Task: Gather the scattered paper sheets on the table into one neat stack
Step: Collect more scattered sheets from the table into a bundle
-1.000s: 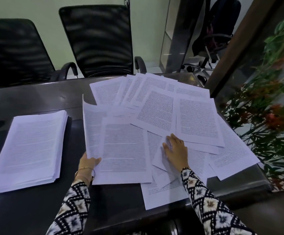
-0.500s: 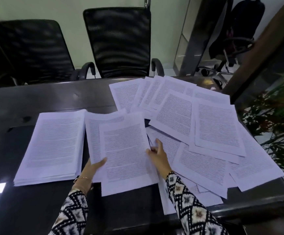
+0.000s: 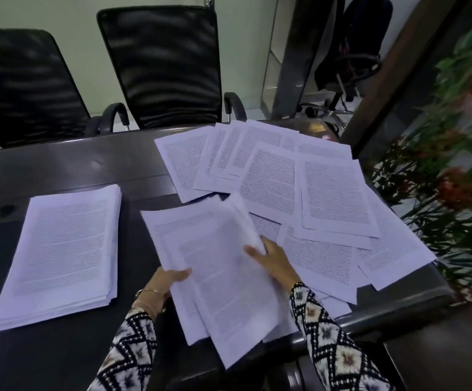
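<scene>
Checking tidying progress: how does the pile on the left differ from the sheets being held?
The left stack lies flat, thick and squared; the held bundle is thinner, fanned, askew. No hand touches the stack; the left hand and right hand grip the bundle. Both are white printed pages.

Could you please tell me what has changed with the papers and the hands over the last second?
The left hand and right hand, which rested on loose sheets, have drawn several together and now grip these gathered sheets by their left and right edges, lifted and tilted off the table. The neat stack on the left and the scattered sheets at the far right have not moved.
</scene>
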`<state>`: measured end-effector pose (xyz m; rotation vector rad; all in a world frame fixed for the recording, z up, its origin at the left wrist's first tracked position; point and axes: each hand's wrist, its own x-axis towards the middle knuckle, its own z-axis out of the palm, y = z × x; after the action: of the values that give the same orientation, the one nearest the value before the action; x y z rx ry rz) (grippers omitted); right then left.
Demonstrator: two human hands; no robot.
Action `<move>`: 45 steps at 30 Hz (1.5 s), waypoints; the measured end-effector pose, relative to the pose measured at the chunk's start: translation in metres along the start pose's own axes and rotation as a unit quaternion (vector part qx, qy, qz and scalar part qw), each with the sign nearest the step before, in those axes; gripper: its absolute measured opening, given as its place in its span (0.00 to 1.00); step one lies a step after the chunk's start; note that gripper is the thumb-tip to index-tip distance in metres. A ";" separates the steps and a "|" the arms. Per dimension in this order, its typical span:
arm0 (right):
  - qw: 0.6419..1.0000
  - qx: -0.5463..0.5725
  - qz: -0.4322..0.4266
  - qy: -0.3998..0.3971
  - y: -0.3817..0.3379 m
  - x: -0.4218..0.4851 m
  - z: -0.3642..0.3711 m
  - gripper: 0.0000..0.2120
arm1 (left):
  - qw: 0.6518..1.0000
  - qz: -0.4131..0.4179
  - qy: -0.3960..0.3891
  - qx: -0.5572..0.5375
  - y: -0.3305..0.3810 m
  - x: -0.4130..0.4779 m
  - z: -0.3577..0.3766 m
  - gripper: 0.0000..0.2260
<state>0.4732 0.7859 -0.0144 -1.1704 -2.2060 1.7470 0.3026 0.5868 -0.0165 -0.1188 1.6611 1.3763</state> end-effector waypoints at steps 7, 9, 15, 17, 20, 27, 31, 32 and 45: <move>0.954 -0.217 -0.011 0.206 0.060 -0.025 -0.060 0.27 | 0.966 0.115 0.170 0.158 -0.025 -0.016 0.081 0.19; 0.968 -0.176 -0.001 0.181 0.062 -0.028 -0.065 0.25 | 0.961 0.147 0.179 0.152 -0.034 -0.014 0.110 0.16; 0.987 -0.078 0.000 0.143 0.048 -0.033 -0.088 0.18 | 0.975 0.119 0.176 0.070 -0.033 -0.006 0.170 0.29; 0.989 -0.051 0.005 0.141 0.049 -0.033 -0.091 0.17 | 0.978 0.096 0.174 0.059 -0.027 -0.006 0.180 0.30; 0.989 -0.037 0.003 0.144 0.052 -0.032 -0.092 0.16 | 0.981 0.044 0.185 0.042 -0.025 -0.007 0.183 0.29; 0.987 -0.031 0.015 0.157 0.047 -0.024 -0.091 0.21 | 0.985 0.020 0.138 0.106 -0.041 -0.021 0.180 0.17; 0.989 -0.055 -0.002 0.138 0.051 -0.019 -0.092 0.25 | 0.983 0.055 0.143 0.097 -0.025 -0.012 0.136 0.19; 0.988 -0.091 0.002 0.125 0.054 -0.016 -0.093 0.26 | 0.981 0.062 0.156 0.097 -0.023 -0.009 0.119 0.19; 0.997 -0.048 -0.029 0.051 0.012 0.000 -0.029 0.17 | 0.985 0.043 0.163 -0.044 -0.011 -0.013 -0.033 0.21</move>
<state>0.4940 0.8091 -0.0151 -1.1748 -2.2620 1.5410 0.2976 0.5503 -0.0177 -0.3428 1.8897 1.5603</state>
